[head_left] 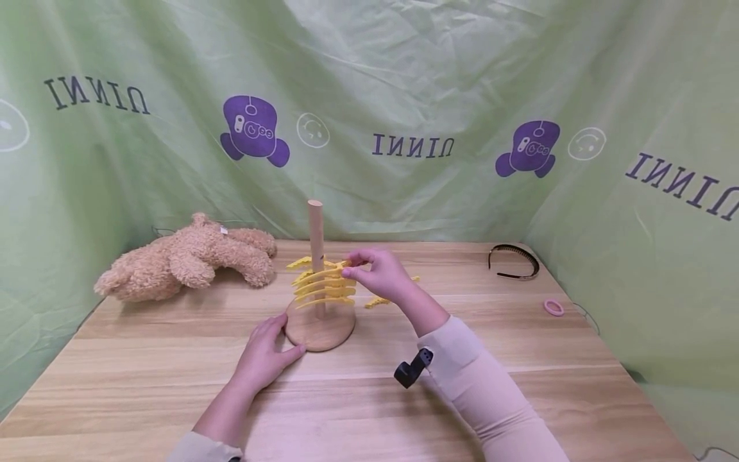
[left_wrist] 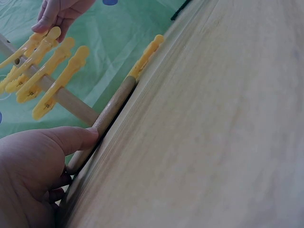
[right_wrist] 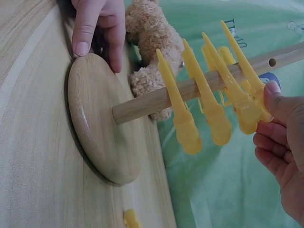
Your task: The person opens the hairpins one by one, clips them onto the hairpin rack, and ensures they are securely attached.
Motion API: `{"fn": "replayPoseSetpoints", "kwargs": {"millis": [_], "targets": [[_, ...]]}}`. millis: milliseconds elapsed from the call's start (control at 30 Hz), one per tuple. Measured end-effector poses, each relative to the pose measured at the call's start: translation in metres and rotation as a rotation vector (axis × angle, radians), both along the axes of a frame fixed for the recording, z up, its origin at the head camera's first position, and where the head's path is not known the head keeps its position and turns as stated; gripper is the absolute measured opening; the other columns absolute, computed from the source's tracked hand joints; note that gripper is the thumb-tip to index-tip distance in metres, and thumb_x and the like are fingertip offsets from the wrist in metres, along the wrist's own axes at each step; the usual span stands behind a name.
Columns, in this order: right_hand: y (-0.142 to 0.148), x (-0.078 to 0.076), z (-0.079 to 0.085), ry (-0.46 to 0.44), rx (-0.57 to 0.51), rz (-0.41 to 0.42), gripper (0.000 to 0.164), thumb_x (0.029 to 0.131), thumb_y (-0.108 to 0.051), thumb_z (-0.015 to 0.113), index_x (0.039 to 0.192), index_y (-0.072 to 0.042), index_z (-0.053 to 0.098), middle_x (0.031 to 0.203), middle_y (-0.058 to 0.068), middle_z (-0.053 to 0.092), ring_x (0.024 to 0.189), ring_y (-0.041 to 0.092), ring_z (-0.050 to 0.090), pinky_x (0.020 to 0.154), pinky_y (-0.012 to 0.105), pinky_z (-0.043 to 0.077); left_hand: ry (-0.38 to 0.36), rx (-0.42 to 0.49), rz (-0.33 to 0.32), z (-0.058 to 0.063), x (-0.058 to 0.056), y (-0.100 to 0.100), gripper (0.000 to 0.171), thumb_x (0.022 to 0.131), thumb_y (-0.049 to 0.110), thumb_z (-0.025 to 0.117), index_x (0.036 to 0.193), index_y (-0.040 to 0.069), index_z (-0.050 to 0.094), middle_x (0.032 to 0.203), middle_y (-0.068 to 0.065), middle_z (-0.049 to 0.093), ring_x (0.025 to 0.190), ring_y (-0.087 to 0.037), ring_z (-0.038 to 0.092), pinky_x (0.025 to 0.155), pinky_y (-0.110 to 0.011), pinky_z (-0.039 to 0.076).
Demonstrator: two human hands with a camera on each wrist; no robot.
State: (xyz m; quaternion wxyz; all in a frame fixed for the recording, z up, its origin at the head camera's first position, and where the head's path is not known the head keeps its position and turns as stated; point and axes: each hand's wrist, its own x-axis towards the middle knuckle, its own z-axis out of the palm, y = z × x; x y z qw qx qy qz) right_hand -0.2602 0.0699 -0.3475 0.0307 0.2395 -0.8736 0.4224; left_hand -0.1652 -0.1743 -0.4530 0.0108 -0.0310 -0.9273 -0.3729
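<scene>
A wooden stand has a round base (head_left: 320,333) and an upright post (head_left: 315,228) with a hole near its top. Several yellow hair clips (right_wrist: 209,104) are fastened crosswise along the post, one above another. At the base's near left rim, my left hand (head_left: 262,353) grips the edge, thumb (left_wrist: 78,138) on top. My right hand (head_left: 381,276) pinches the wide end of the uppermost front clip (right_wrist: 247,71) between thumb and fingers, with its narrow tip reaching past the post. To the right of the base, a loose yellow clip (head_left: 378,301) lies on the table, partly hidden by my right forearm.
A tan plush toy (head_left: 193,260) lies at the back left. At the back right are a black headband (head_left: 534,260) and a pink ring (head_left: 553,308). A green printed curtain (head_left: 358,192) hangs around the wooden table (head_left: 358,410).
</scene>
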Motion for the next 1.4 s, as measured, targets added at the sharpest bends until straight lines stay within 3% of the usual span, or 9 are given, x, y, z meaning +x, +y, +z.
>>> {"fn": "replayPoseSetpoints", "kwargs": {"millis": [300,567,733,967,1200,1400], "targets": [[0.005,0.002,-0.003,0.014,-0.008,0.034,0.032,0.089,-0.023,0.072,0.117,-0.007,0.07,0.11,0.01,0.073,0.111,0.026,0.065,0.099,0.047,0.052,-0.005,0.001,-0.003,-0.001,-0.001,-0.001,0.078,0.087,0.031,0.072,0.145,-0.007,0.038,0.149,-0.031,0.039,0.142,-0.047,0.028,0.118,-0.059,0.024],[0.01,0.003,-0.006,0.012,-0.004,0.068,0.04,0.091,-0.026,0.07,0.126,-0.007,0.066,0.124,0.012,0.069,0.121,0.028,0.061,0.106,0.052,0.046,-0.012,0.013,0.0,-0.003,-0.002,0.0,0.078,0.087,0.03,0.071,0.146,-0.007,0.037,0.15,-0.03,0.038,0.143,-0.047,0.027,0.119,-0.059,0.022],[0.018,0.005,-0.006,-0.006,0.001,0.075,0.048,0.093,-0.03,0.067,0.136,-0.009,0.059,0.134,0.01,0.063,0.127,0.029,0.056,0.109,0.049,0.044,-0.007,0.006,-0.001,-0.001,0.0,0.001,0.078,0.086,0.031,0.072,0.145,-0.007,0.038,0.149,-0.03,0.039,0.142,-0.047,0.028,0.118,-0.059,0.023],[0.048,0.005,-0.017,-0.033,-0.02,-0.011,0.049,0.095,-0.031,0.065,0.138,-0.009,0.056,0.139,0.01,0.059,0.132,0.031,0.052,0.111,0.051,0.042,-0.014,-0.005,-0.002,0.001,0.001,0.001,0.078,0.086,0.032,0.073,0.145,-0.007,0.039,0.149,-0.03,0.039,0.142,-0.047,0.029,0.118,-0.059,0.024],[0.08,0.001,-0.038,-0.037,0.009,-0.116,0.05,0.094,-0.033,0.066,0.137,-0.009,0.057,0.139,0.012,0.058,0.129,0.034,0.052,0.109,0.053,0.043,-0.009,-0.007,-0.001,0.002,0.001,0.0,0.078,0.086,0.031,0.073,0.145,-0.007,0.039,0.149,-0.03,0.04,0.142,-0.047,0.029,0.118,-0.058,0.025],[0.098,-0.002,-0.058,-0.062,0.024,-0.15,0.053,0.093,-0.029,0.068,0.138,-0.005,0.055,0.138,0.016,0.057,0.128,0.033,0.052,0.107,0.051,0.044,-0.015,-0.001,-0.005,0.001,0.001,0.0,0.078,0.086,0.031,0.073,0.145,-0.007,0.039,0.149,-0.03,0.039,0.142,-0.047,0.028,0.118,-0.058,0.024]]}}
